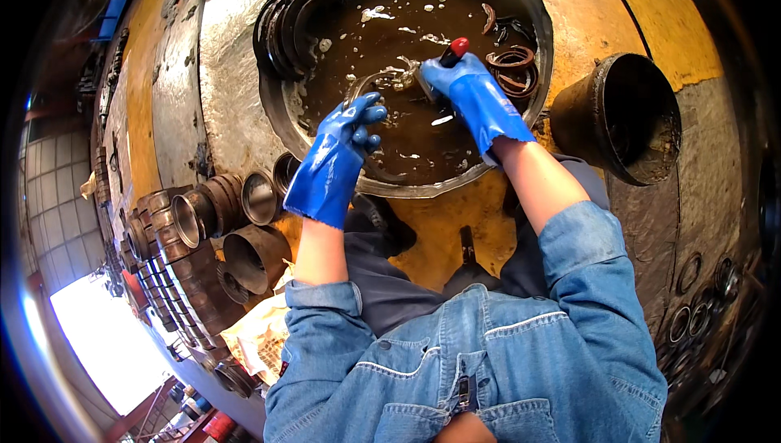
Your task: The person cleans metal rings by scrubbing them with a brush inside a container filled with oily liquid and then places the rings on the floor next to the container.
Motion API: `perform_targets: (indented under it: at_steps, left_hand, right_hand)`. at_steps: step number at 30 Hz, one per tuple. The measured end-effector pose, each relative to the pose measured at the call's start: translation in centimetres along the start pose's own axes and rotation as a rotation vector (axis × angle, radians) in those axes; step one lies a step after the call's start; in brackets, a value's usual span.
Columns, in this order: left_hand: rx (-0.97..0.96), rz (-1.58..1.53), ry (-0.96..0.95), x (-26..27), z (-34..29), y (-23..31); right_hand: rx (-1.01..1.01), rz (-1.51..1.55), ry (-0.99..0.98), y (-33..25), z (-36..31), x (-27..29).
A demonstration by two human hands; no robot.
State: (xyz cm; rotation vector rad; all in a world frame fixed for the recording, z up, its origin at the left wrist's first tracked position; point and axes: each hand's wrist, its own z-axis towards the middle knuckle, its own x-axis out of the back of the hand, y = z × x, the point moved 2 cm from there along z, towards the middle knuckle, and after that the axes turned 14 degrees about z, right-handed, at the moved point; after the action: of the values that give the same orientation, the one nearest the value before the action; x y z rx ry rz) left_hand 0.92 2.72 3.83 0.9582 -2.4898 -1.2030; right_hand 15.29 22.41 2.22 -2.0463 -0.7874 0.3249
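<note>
A wide, round tub (439,191) of murky brown liquid stands in front of me. My left hand (346,138), in a long blue rubber glove, is closed at the near left of the liquid. Its curled fingers grip a curved metal ring (370,81), partly under the surface. My right hand (460,85), gloved alike, is wrapped round a hand tool (457,49) with a black, red-ended handle. The tool's working end reaches down beside the ring, where the liquid is splashing; its exact kind is hard to make out.
Dark rings (285,32) stack inside the tub's left edge; reddish-brown rings (512,69) lie at its right. A dirty bucket (639,117) stands tilted at right. Several metal cylinders (259,256) crowd the left floor, near crumpled paper (260,333). More rings (691,321) lie far right.
</note>
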Motion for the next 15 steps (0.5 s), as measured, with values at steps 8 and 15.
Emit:
perform_targets:
  at_steps: [8, 15]
  left_hand:
    - [-0.418, -0.246, -0.160, -3.4, 3.4, -2.6]
    - [-0.172, 0.138, 0.019, -1.5, 1.5, -1.5]
  right_hand:
    - [0.232, 0.165, 0.181, -0.6, -2.6, 5.2]
    - [0.278, 0.196, 0.178, 0.8, -0.1, 4.3]
